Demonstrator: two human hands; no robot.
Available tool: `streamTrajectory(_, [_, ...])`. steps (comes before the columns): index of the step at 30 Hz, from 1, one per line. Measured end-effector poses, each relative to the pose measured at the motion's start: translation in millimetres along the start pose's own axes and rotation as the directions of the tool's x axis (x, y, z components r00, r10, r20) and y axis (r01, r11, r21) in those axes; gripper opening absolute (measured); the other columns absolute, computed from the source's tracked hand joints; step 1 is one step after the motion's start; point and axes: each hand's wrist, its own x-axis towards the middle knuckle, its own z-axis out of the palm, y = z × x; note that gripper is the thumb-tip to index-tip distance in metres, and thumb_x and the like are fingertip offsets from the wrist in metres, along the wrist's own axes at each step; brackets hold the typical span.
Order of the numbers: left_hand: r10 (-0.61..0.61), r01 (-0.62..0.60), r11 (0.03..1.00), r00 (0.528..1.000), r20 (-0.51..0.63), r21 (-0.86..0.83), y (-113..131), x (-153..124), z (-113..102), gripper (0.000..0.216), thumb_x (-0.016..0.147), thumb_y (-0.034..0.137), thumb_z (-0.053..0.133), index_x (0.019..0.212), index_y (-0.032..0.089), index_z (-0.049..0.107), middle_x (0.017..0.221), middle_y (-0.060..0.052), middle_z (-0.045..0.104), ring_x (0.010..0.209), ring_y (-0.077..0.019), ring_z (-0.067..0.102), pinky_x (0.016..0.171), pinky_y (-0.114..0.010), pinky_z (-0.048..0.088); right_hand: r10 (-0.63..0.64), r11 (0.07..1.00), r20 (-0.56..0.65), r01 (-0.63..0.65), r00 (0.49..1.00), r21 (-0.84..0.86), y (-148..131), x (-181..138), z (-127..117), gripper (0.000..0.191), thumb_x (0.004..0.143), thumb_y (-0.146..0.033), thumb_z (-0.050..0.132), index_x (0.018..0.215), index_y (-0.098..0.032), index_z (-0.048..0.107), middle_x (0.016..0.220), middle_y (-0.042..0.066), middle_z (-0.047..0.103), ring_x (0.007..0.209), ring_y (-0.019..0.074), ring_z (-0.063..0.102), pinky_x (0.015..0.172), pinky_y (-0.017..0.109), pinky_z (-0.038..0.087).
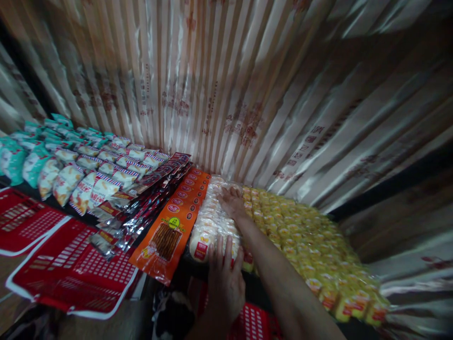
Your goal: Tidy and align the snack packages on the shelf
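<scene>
Pale snack-packet strip [211,225], long axis running from the near edge away toward the striped curtain [226,85]. Flanked left by an orange snack strip [175,222], right by rows of yellow packets [304,241]; red baskets [67,264] lie lower left. Left hand [224,278], grip spread flat, presses its near end; right hand [231,200], grip spread, rests on its far end.
</scene>
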Motion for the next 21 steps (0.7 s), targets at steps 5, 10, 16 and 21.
streamTrajectory(5, [-0.018, 0.018, 1.0, 1.0, -0.01, 0.01, 0.7, 0.6, 1.0, 0.06, 0.085, 0.033, 0.057, 0.142, 0.025, 0.04, 0.152, -0.009, 0.03, 0.137, -0.0373, 0.028, 0.106, -0.06, 0.034, -0.027, 0.999, -0.019, 0.028, 0.999, 0.02, -4.5, -2.1, -1.4, 0.063, 0.096, -0.055, 0.015, 0.146, -0.021, 0.036, 0.15, 0.008, 0.039, 0.143, 0.0206, 0.022, 0.115, 0.034, 0.005])
streamTrajectory(10, [-0.02, 0.02, 1.0, 0.999, -0.036, -0.001, 2.5, -0.8, 0.7, 0.059, 0.084, 0.03, 0.058, 0.141, 0.026, 0.041, 0.151, -0.008, 0.033, 0.136, -0.0368, 0.031, 0.106, -0.059, 0.035, 0.009, 0.999, 0.02, -0.01, 1.0, 0.051, -1.5, 1.1, 1.0, 0.067, 0.094, -0.06, 0.014, 0.146, -0.024, 0.036, 0.153, 0.009, 0.033, 0.144, 0.0244, 0.019, 0.115, 0.04, 0.009])
streamTrajectory(16, [-0.008, 0.008, 1.0, 1.0, -0.022, -0.022, 3.4, -2.4, -0.8, 0.067, 0.085, 0.029, 0.056, 0.146, 0.029, 0.03, 0.153, -0.008, 0.03, 0.138, -0.0354, 0.028, 0.107, -0.06, 0.034, 0.026, 0.997, 0.045, -0.03, 0.999, 0.074, 3.7, -0.1, -10.3, 0.065, 0.095, -0.058, 0.006, 0.147, -0.029, 0.033, 0.157, 0.004, 0.025, 0.146, 0.0248, 0.014, 0.115, 0.046, 0.012])
streamTrajectory(21, [0.066, -0.066, 0.997, 0.998, 0.01, -0.035, 1.4, -4.2, -5.4, 0.067, 0.086, 0.023, 0.052, 0.148, 0.03, 0.026, 0.155, -0.005, 0.024, 0.141, -0.0323, 0.022, 0.111, -0.058, 0.026, 0.024, 1.0, -0.11, -0.025, 0.994, -0.01, 26.2, -12.9, -28.3, 0.064, 0.096, -0.054, 0.008, 0.146, -0.024, 0.036, 0.158, 0.005, 0.022, 0.146, 0.0237, 0.011, 0.116, 0.045, 0.009])
